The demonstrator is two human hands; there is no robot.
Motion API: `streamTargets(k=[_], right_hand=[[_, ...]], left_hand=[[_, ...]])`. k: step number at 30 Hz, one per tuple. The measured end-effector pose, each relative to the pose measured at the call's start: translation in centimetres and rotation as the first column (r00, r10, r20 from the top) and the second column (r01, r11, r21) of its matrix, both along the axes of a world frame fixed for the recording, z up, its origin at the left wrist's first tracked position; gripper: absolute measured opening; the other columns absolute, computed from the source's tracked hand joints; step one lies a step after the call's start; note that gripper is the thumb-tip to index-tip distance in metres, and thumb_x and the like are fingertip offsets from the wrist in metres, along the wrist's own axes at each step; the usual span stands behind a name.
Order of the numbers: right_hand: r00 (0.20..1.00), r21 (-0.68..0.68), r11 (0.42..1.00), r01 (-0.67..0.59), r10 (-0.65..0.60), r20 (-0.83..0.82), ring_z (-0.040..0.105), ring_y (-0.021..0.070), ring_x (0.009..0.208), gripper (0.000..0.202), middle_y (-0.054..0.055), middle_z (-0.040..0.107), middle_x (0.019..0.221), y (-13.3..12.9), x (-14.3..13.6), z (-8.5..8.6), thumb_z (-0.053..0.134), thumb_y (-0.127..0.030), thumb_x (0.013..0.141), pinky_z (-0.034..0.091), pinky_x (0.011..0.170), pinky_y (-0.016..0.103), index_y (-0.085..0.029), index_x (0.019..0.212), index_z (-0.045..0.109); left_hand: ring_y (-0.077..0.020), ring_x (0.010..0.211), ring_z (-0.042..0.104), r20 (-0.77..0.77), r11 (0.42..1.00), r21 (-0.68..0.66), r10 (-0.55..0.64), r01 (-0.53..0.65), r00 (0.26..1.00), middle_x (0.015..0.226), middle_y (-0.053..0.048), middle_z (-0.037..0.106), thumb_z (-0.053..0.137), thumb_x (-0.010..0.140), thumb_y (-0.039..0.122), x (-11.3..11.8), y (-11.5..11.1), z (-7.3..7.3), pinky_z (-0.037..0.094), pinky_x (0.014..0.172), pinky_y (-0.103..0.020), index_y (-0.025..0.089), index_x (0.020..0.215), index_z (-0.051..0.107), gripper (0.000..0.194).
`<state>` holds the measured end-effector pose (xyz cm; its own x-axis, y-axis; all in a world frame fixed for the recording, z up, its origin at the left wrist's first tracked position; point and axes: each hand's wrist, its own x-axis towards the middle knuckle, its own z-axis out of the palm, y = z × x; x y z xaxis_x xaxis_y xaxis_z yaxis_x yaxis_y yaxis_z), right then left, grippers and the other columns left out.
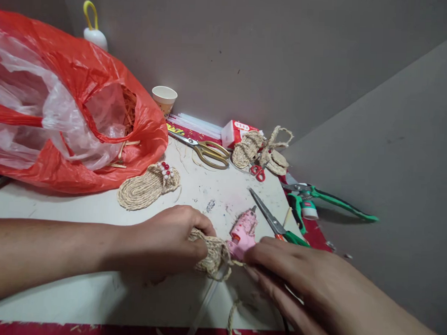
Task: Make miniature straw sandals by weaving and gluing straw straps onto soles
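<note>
My left hand point(179, 239) is closed round a piece of braided straw point(214, 253) above the white board. From the right, the fingers of my right hand point(282, 269) press together on a thin straw strand point(237, 263) that runs from the braided piece. Just beyond that hand lies a pink glue gun point(244, 232), nozzle pointing away, its handle partly hidden by my fingers. A clear glue stick point(204, 305) and a loose braided cord point(231, 318) are below the braided piece. A small woven sandal point(143, 188) with red and white beads rests to the left.
A red plastic bag point(147, 134) fills the left. Behind are a paper cup point(164, 100), gold-handled scissors point(211, 153), glue sticks point(199, 126), a red-white box point(234, 132) and more straw pieces point(247, 150). Green-handled scissors point(271, 216) and green pliers point(340, 202) lie right, near grey walls.
</note>
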<state>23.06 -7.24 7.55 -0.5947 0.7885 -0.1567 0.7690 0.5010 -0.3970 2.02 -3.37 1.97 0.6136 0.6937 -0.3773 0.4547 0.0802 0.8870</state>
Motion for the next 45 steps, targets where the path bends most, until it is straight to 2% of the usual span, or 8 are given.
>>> streamTargets(k=[7, 13, 17, 27, 33, 38, 42, 45], right_hand=[[0.992, -0.024, 0.997, -0.077, 0.079, 0.101, 0.059, 0.0136, 0.053, 0.019, -0.001, 0.065, 0.063, 3.1, -1.2, -1.0, 0.052, -0.017, 0.085, 0.04, 0.051, 0.022, -0.024, 0.071, 0.064], [0.992, -0.007, 0.996, -0.085, 0.086, 0.09, 0.056, 0.0116, 0.048, 0.019, -0.004, 0.064, 0.059, 3.6, -0.7, -2.1, 0.055, -0.01, 0.076, 0.035, 0.048, 0.022, -0.025, 0.068, 0.063], [0.985, 0.077, 0.989, -0.123, 0.112, 0.133, 0.057, 0.0123, 0.046, 0.022, -0.003, 0.065, 0.057, 3.8, -1.2, -2.6, 0.054, -0.006, 0.075, 0.036, 0.048, 0.023, -0.024, 0.065, 0.063], [0.991, 0.154, 0.983, -0.099, 0.084, 0.104, 0.053, 0.0133, 0.038, 0.025, -0.002, 0.057, 0.044, 3.8, -2.5, -2.9, 0.057, -0.017, 0.078, 0.034, 0.044, 0.026, -0.024, 0.055, 0.062], [0.995, 0.078, 0.995, -0.07, 0.065, 0.07, 0.052, 0.0125, 0.04, 0.023, -0.002, 0.058, 0.045, 3.6, -2.4, -2.8, 0.058, -0.019, 0.077, 0.033, 0.043, 0.025, -0.024, 0.056, 0.063], [0.989, -0.077, 0.994, -0.083, 0.092, 0.115, 0.052, 0.0125, 0.044, 0.015, -0.002, 0.061, 0.052, 4.2, -1.3, -0.4, 0.061, -0.021, 0.079, 0.035, 0.045, 0.023, -0.024, 0.065, 0.065], [0.989, -0.198, 0.975, 0.097, -0.117, -0.09, 0.052, 0.0121, 0.046, 0.029, -0.004, 0.057, 0.05, 4.6, -0.4, 0.6, 0.051, -0.038, 0.088, 0.037, 0.045, 0.021, -0.022, 0.067, 0.062], [0.858, -0.266, 0.914, 0.305, -0.385, -0.341, 0.052, 0.0123, 0.048, 0.04, -0.003, 0.052, 0.053, 4.1, -0.2, -0.4, 0.044, -0.05, 0.09, 0.037, 0.044, 0.021, -0.02, 0.065, 0.056]], left_hand=[[-0.011, 0.029, 0.041, 0.052, 0.971, -0.235, 0.055, -0.041, 0.997, 0.043, 0.007, 0.045, 0.047, 0.067, 0.021, -0.1, 0.2, -0.6, 0.029, 0.031, -0.02, 0.022, 0.091, 0.068, 0.032], [-0.0093, 0.041, 0.046, 0.064, 0.995, -0.096, 0.027, -0.021, 0.998, 0.055, 0.004, 0.055, 0.051, 0.065, 0.02, 0.0, 0.5, -1.0, 0.032, 0.039, -0.019, 0.02, 0.082, 0.069, 0.024], [-0.0096, 0.042, 0.046, 0.102, 0.988, -0.146, 0.066, -0.051, 0.993, 0.055, 0.003, 0.058, 0.056, 0.066, 0.023, 0.1, 0.2, -1.4, 0.032, 0.04, -0.02, 0.018, 0.079, 0.07, 0.02], [-0.012, 0.061, 0.053, 0.184, 0.998, -0.062, 0.02, -0.009, 0.983, 0.07, 0.002, 0.064, 0.056, 0.07, 0.022, 0.4, 0.3, -2.3, 0.039, 0.056, -0.02, 0.016, 0.081, 0.071, 0.02], [-0.012, 0.064, 0.051, 0.198, 0.999, -0.044, 0.024, -0.016, 0.98, 0.067, 0.003, 0.06, 0.055, 0.071, 0.021, 0.6, 0.2, -2.6, 0.039, 0.061, -0.022, 0.015, 0.076, 0.07, 0.016], [-0.011, 0.062, 0.049, 0.156, 0.997, -0.031, 0.073, -0.069, 0.985, 0.068, 0.003, 0.059, 0.058, 0.072, 0.024, 0.6, 0.4, -2.1, 0.037, 0.058, -0.021, 0.016, 0.079, 0.069, 0.015], [-0.0114, 0.063, 0.048, 0.137, 0.981, -0.041, 0.194, -0.19, 0.971, 0.07, 0.001, 0.059, 0.061, 0.073, 0.029, 0.7, 0.8, -1.4, 0.037, 0.058, -0.021, 0.015, 0.078, 0.069, 0.016], [-0.0111, 0.063, 0.049, 0.184, 0.964, -0.036, 0.264, -0.262, 0.947, 0.067, 0.002, 0.058, 0.065, 0.073, 0.03, 0.7, 0.8, -0.7, 0.038, 0.061, -0.022, 0.014, 0.075, 0.068, 0.016]])
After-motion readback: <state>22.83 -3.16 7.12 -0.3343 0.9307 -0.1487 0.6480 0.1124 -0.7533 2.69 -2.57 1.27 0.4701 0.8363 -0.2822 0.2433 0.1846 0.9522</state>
